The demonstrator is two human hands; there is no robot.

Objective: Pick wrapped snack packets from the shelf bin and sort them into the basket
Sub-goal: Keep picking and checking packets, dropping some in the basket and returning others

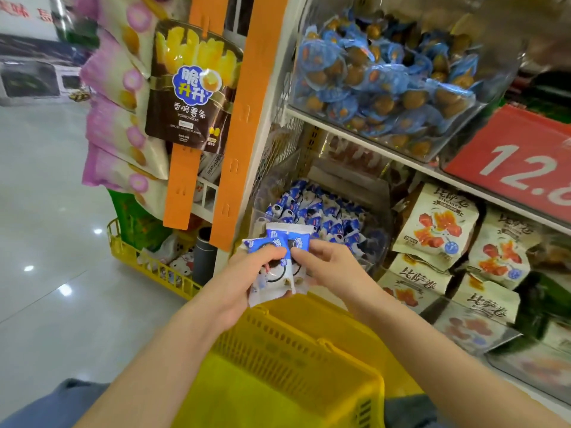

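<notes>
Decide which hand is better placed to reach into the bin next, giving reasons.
Probably the right hand: it sits nearer the bin, while the left hand grips the stacked packets over the basket.

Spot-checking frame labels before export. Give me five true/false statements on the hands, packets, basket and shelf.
1. The left hand and right hand both hold blue-and-white packets. True.
2. The yellow basket sits below the hands. True.
3. The shelf bin is empty. False: it holds many more such packets.
4. The red price sign is left of the hands. False: it is up on the right.
5. The potato-sticks bag lies in the basket. False: it hangs by the orange strip.
</notes>
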